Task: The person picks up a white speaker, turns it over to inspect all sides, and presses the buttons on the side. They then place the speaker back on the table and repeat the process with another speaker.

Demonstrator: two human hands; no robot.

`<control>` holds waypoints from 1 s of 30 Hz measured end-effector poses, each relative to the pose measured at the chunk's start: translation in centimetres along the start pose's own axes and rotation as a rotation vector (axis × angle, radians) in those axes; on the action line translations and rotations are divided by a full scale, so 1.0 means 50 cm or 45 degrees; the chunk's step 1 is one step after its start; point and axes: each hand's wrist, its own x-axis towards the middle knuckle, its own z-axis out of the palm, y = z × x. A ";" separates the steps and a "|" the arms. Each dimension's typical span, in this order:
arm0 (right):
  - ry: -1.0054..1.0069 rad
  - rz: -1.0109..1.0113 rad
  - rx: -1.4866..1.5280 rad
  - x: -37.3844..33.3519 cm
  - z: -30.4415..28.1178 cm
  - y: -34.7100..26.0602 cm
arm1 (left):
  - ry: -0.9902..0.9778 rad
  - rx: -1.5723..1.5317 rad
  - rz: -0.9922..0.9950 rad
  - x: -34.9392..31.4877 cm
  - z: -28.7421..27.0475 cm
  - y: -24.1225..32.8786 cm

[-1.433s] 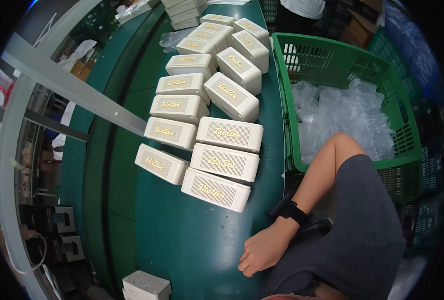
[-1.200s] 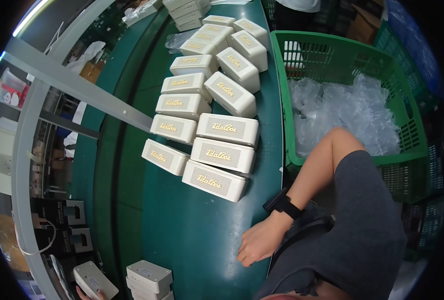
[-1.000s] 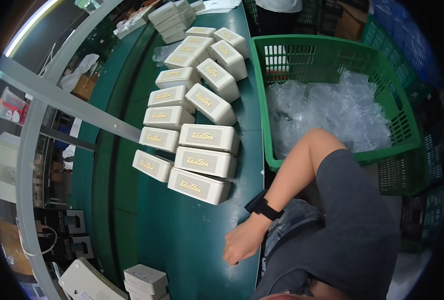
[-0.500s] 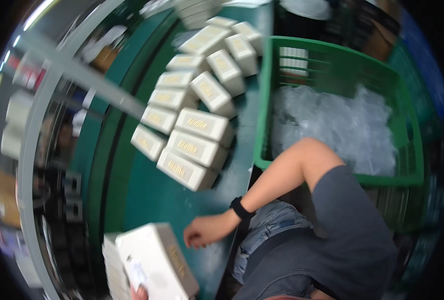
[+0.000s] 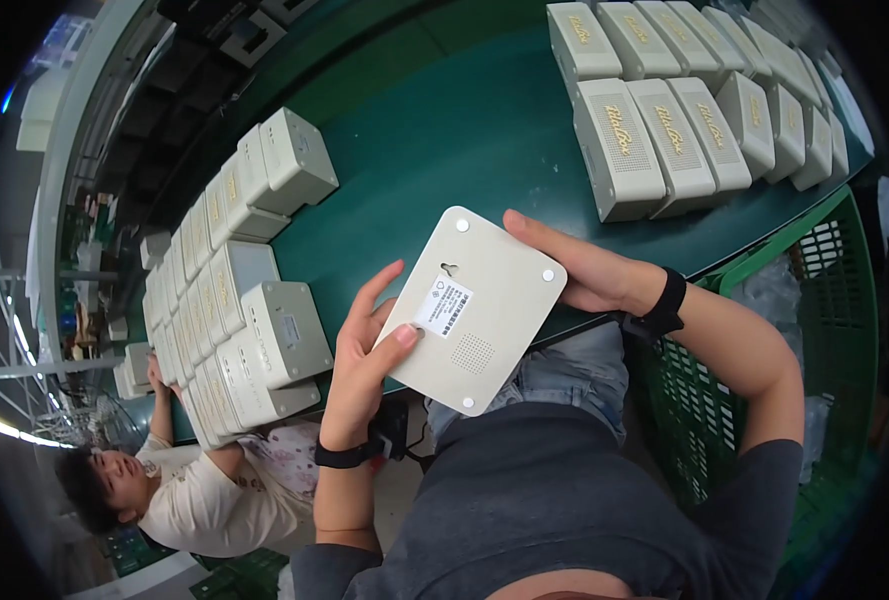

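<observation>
A white boxy device (image 5: 484,270) with rounded corners is held in front of my body, its flat back facing up. That face carries a printed label (image 5: 442,308), small round feet, a keyhole slot and a patch of tiny holes. My left hand (image 5: 362,350) grips the left edge, thumb pressed beside the label and index finger stretched off the device. At the opposite edge, my right hand (image 5: 589,268) holds the corner, its thumb along the top side and its other fingers mostly hidden beneath.
On the green work surface (image 5: 419,140), several like devices (image 5: 664,140) stand in rows at far right. More are stacked (image 5: 229,290) at left, beside a co-worker (image 5: 204,495) whose hand touches them. A green crate (image 5: 694,400) with clear plastic stands by my right arm.
The view has swung left, bringing the co-worker and left stack into sight. My right hand, earlier off the device, now holds it together with my left.
</observation>
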 end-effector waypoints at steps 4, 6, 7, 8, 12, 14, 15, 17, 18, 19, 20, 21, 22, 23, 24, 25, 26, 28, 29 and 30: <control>-0.051 -0.058 -0.154 -0.014 0.009 -0.017 | 0.065 -0.042 0.012 0.006 -0.011 -0.027; -0.089 -0.061 -0.183 -0.018 0.008 -0.017 | 0.068 -0.090 0.008 0.011 -0.016 -0.036; -0.088 -0.069 -0.170 -0.017 0.006 -0.018 | 0.070 -0.115 0.006 0.011 -0.019 -0.042; -0.084 -0.079 -0.160 -0.016 0.003 -0.022 | 0.071 -0.123 -0.003 0.011 -0.019 -0.049; 0.016 -0.054 -0.052 -0.009 0.008 -0.015 | 0.064 -0.151 0.158 0.017 -0.020 -0.072; 0.063 -0.034 -0.016 -0.007 0.010 -0.016 | 0.124 -0.104 0.113 0.024 -0.019 -0.068; 0.055 -0.029 -0.104 -0.009 0.009 -0.018 | 0.158 -0.080 0.092 0.027 -0.018 -0.065; 0.036 -0.013 -0.276 -0.010 0.009 -0.017 | 0.199 -0.072 0.104 0.039 -0.016 -0.059; 0.034 0.001 -0.282 -0.010 0.013 -0.014 | 0.235 -0.053 0.111 0.045 -0.016 -0.057; 0.034 0.005 -0.278 -0.010 0.018 -0.012 | 0.270 -0.032 0.118 0.047 -0.015 -0.056; 0.043 0.001 -0.272 -0.012 0.021 -0.009 | 0.266 -0.040 0.116 0.049 -0.014 -0.058; 0.053 -0.003 -0.266 -0.013 0.022 -0.008 | 0.270 -0.018 0.132 0.052 -0.013 -0.059; 0.063 0.000 -0.268 -0.012 0.020 -0.006 | 0.274 0.005 0.149 0.055 -0.011 -0.061; 0.068 0.003 -0.232 -0.009 0.018 -0.005 | 0.280 0.029 0.164 0.056 -0.009 -0.060; 0.075 0.005 -0.197 -0.007 0.016 -0.003 | 0.276 0.022 0.162 0.056 -0.002 -0.059; 0.081 0.006 -0.162 -0.005 0.015 -0.002 | 0.326 0.098 0.234 0.055 0.012 -0.060; 0.086 0.011 -0.165 -0.004 0.016 -0.001 | 0.379 0.172 0.308 0.054 0.025 -0.061; 0.136 -0.010 -0.049 -0.004 0.023 0.004 | 0.433 0.240 0.380 0.051 0.034 -0.060; 0.161 -0.023 0.009 -0.005 0.024 0.005 | 0.382 0.242 0.337 0.050 0.032 -0.057; 0.165 -0.022 0.006 -0.006 0.023 0.004 | 0.331 0.245 0.295 0.049 0.029 -0.055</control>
